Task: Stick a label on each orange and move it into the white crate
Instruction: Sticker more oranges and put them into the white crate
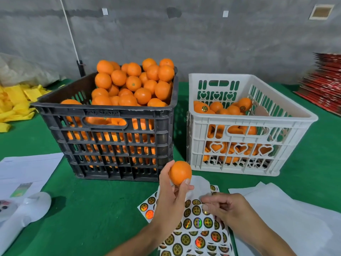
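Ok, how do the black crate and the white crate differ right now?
The black crate is heaped with oranges above its rim; the white crate is only partly filled, below its rim. The white crate has heart-shaped cutouts, the black one plain slots. Round labels show on oranges in the white crate, none in the black. Both stand on the green table.

No text, brand or number can be read anywhere. The round gold-and-black labels on the sticker sheet (197, 226), lying just in front of the white crate (245, 137), carry a mark too small to make out, as do the labels on two oranges (204, 108) inside that crate.
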The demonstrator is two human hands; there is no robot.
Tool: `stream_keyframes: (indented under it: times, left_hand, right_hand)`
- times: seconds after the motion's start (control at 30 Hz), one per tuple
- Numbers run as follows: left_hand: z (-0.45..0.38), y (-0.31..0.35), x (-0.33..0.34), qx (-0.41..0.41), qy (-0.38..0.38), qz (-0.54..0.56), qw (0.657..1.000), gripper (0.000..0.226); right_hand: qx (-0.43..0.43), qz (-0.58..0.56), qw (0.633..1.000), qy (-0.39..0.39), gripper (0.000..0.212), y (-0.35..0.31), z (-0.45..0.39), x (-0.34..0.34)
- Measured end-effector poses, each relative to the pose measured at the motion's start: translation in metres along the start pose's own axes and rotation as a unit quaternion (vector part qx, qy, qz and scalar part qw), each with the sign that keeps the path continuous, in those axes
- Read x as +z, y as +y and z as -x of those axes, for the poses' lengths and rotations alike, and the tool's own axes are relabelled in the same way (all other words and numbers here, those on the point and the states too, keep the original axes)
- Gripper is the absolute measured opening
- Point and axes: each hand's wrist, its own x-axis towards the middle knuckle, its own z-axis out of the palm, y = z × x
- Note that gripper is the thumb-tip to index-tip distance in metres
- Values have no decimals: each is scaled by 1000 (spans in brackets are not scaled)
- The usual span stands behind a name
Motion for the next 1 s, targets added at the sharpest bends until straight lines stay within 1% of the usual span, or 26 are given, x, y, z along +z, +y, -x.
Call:
stream_keyframes:
  times: [0.07, 0.2, 0.3, 0.4, 0.47, 0.53, 0.57, 0.6, 0.67, 0.73, 0.77, 0.87, 0.9, 1.0]
  left_hand:
    - [0, 1, 0, -3, 2, -1, 1000, 55]
    - [0, 3, 0, -9, 8, 1, 1000, 56]
    - [0, 4, 0, -17, 2, 3, 1000, 56]
    - [-1, 4, -1, -25, -4, 11, 1000, 57]
    - [-1, 4, -1, -19, -11, 2, 1000, 57]
    - [0, 4, -2, -10, -18, -11, 1000, 55]
    - [0, 5, -2, -6, -23, -17, 1000, 56]
    - [1, 7, -2, -2, -30, -23, 999, 56]
    - [1, 15, 1, 23, -44, -47, 998, 60]
    - [-4, 30, 5, 69, -43, -73, 994, 60]
    - [-8, 38, 6, 88, -39, -77, 992, 60]
    - [-25, 65, 4, 138, -44, -82, 986, 60]
    - [-31, 76, 4, 156, -50, -91, 982, 59]
    - [-54, 109, 8, 210, -54, -124, 968, 59]
  right_hand:
    - [7, -13, 1000, -3, 16, -1, 0, 2]
    - [16, -11, 1000, 15, 14, 4, -5, 0]
    - [23, -16, 999, 22, 7, 6, -10, -2]
    - [18, -1, 999, 36, 15, 6, -10, 0]
    - [14, 0, 996, 86, 24, 6, -12, 0]
    - [-30, 60, 981, 180, 28, 3, -15, -1]
    - [-66, 108, 966, 225, 26, -1, -17, -1]
    - [-110, 145, 949, 257, 22, -7, -18, 0]
    - [-191, 184, 920, 288, 14, -21, -22, 8]
    - [-235, 190, 902, 307, 8, -34, -26, 16]
    - [-246, 168, 902, 311, 9, -40, -27, 18]
    - [-266, 44, 915, 301, 15, -64, -27, 13]
    - [-277, 21, 915, 292, 17, -73, -26, 8]
    - [-314, 31, 911, 265, 29, -100, -23, -3]
